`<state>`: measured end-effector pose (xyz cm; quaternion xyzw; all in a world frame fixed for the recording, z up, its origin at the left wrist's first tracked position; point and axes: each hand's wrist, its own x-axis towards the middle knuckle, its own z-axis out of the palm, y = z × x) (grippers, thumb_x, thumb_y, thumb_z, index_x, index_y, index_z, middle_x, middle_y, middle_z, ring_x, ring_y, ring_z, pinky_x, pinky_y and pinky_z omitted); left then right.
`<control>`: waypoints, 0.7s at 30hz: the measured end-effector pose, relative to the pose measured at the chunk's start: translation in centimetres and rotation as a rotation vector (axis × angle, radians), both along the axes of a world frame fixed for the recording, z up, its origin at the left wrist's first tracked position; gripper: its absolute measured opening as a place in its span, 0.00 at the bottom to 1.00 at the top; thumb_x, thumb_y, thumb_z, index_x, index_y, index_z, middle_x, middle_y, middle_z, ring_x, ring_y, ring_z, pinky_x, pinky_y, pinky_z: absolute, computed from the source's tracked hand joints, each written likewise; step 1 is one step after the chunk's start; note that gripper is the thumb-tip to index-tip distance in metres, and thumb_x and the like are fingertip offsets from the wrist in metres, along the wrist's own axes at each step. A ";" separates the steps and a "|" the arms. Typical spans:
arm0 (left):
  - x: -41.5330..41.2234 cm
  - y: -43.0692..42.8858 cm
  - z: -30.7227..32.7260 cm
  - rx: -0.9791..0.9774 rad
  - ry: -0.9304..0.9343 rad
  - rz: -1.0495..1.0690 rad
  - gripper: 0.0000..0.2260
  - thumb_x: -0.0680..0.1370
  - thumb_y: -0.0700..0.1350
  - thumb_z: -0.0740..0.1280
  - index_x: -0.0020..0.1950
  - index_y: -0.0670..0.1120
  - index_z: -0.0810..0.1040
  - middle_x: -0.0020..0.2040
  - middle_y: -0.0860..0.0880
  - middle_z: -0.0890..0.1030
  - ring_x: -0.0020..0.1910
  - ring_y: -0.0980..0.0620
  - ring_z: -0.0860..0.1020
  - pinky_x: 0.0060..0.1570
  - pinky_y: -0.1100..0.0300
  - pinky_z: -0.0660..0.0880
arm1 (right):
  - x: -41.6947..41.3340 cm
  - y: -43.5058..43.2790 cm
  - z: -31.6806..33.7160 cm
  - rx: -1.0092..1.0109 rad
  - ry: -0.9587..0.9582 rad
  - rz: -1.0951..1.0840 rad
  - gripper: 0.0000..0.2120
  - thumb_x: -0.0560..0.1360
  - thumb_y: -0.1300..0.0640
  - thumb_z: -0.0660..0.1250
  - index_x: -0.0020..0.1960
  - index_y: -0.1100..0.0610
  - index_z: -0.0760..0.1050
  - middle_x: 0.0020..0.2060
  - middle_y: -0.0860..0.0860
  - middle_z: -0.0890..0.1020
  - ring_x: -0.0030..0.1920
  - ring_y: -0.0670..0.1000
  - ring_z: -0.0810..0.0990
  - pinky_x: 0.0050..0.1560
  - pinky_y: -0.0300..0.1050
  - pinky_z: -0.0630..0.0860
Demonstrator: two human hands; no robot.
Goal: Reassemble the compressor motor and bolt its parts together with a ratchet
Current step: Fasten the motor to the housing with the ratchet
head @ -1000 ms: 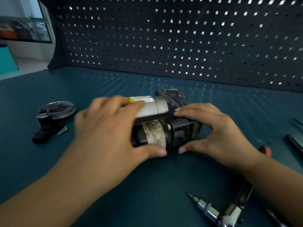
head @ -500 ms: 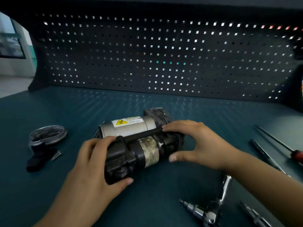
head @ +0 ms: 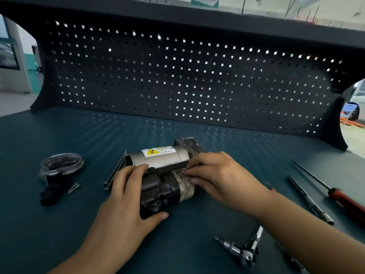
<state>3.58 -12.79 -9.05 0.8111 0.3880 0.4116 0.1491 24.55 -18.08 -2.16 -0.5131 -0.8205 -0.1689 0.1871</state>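
Teal matting covers the workbench (head: 59,224), and a dark perforated back panel (head: 177,86) stands along its far edge at 12 o'clock. The compressor motor (head: 164,175) lies on its side mid-bench: a silver cylinder with a yellow warning label on the far side, a black housing and a worn banded cylinder on the near side.

My left hand (head: 126,196) grips the black housing end from 8 o'clock, with the fingers curled over the top and the thumb hooked under the near edge. My right hand (head: 221,178) comes in from 4 o'clock and holds the motor's middle. Its fingertips curl onto the seam between the two cylinders and its thumb rests on the worn band.

Two long bolts (head: 115,175) lie just beside the motor at 9 o'clock. Farther out that way sit a round metal cover (head: 61,165), a black part (head: 53,191) and two screws (head: 74,187). The ratchet (head: 243,248) lies at 5 o'clock near my right forearm. At 3 o'clock, well apart from the motor, lie an extension bar (head: 308,200) and a red-handled screwdriver (head: 343,200).
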 end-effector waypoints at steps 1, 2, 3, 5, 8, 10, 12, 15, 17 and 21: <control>0.0 0.0 0.0 0.000 0.004 -0.001 0.43 0.60 0.55 0.79 0.71 0.56 0.62 0.58 0.68 0.55 0.52 0.59 0.69 0.53 0.57 0.73 | 0.1 0.0 -0.2 0.009 0.005 0.005 0.09 0.73 0.58 0.67 0.51 0.60 0.82 0.48 0.53 0.83 0.46 0.56 0.82 0.45 0.52 0.77; 0.0 0.0 0.0 0.001 0.013 0.000 0.43 0.61 0.55 0.79 0.71 0.56 0.62 0.58 0.68 0.55 0.52 0.59 0.69 0.53 0.57 0.73 | 0.2 0.0 -0.5 0.023 0.016 0.013 0.09 0.73 0.59 0.67 0.50 0.61 0.82 0.48 0.54 0.83 0.47 0.56 0.82 0.45 0.54 0.77; 0.0 -0.1 -0.1 0.003 0.022 0.004 0.43 0.61 0.56 0.78 0.71 0.56 0.61 0.59 0.67 0.56 0.52 0.59 0.69 0.53 0.57 0.73 | 0.2 0.1 -0.7 0.036 0.033 0.019 0.08 0.72 0.60 0.68 0.49 0.62 0.82 0.48 0.54 0.83 0.47 0.57 0.82 0.44 0.56 0.78; 0.1 -0.1 -0.1 0.004 0.029 0.013 0.42 0.61 0.57 0.77 0.71 0.56 0.62 0.62 0.64 0.57 0.52 0.59 0.68 0.53 0.57 0.73 | 0.2 0.3 -0.9 0.035 0.112 0.014 0.05 0.71 0.63 0.70 0.46 0.64 0.80 0.46 0.56 0.81 0.46 0.58 0.81 0.44 0.58 0.78; 0.1 -0.1 -0.1 0.006 0.029 0.020 0.42 0.61 0.57 0.77 0.70 0.56 0.62 0.63 0.63 0.57 0.51 0.58 0.69 0.53 0.56 0.73 | 0.4 0.2 -0.9 -0.003 0.258 -0.011 0.09 0.70 0.62 0.74 0.46 0.64 0.77 0.46 0.55 0.77 0.45 0.57 0.78 0.46 0.56 0.77; 0.1 -0.1 0.0 0.002 0.035 0.020 0.42 0.61 0.57 0.78 0.70 0.56 0.61 0.62 0.63 0.57 0.51 0.57 0.70 0.53 0.56 0.73 | 0.7 -0.1 -1.0 -0.001 0.215 0.004 0.13 0.72 0.59 0.71 0.54 0.63 0.79 0.51 0.55 0.78 0.50 0.56 0.79 0.51 0.55 0.77; 0.1 -0.1 -0.1 0.000 0.038 0.026 0.42 0.61 0.57 0.78 0.69 0.56 0.61 0.62 0.62 0.58 0.52 0.56 0.71 0.53 0.54 0.74 | 0.7 -0.2 -1.2 0.021 0.164 0.028 0.12 0.74 0.60 0.67 0.55 0.62 0.80 0.52 0.55 0.79 0.50 0.57 0.79 0.52 0.56 0.76; 0.0 -0.1 -0.2 0.007 0.033 0.030 0.41 0.60 0.57 0.78 0.69 0.56 0.62 0.62 0.62 0.58 0.49 0.57 0.70 0.51 0.54 0.74 | 0.6 -0.1 -1.1 0.012 0.232 0.022 0.05 0.72 0.64 0.70 0.48 0.63 0.79 0.48 0.55 0.78 0.45 0.57 0.79 0.47 0.56 0.77; 0.1 -0.1 -0.2 0.005 0.038 0.031 0.41 0.61 0.57 0.78 0.68 0.57 0.61 0.62 0.62 0.58 0.49 0.58 0.69 0.51 0.55 0.73 | 0.6 0.0 -1.1 -0.017 0.259 0.012 0.09 0.71 0.63 0.71 0.50 0.63 0.77 0.48 0.55 0.77 0.47 0.57 0.77 0.48 0.57 0.76; 0.1 -0.1 -0.1 0.001 0.028 0.030 0.41 0.60 0.56 0.78 0.68 0.57 0.62 0.62 0.62 0.59 0.48 0.57 0.69 0.51 0.56 0.74 | 0.7 0.0 -1.4 0.009 0.232 0.030 0.10 0.74 0.62 0.67 0.54 0.62 0.80 0.50 0.54 0.77 0.48 0.55 0.78 0.49 0.55 0.76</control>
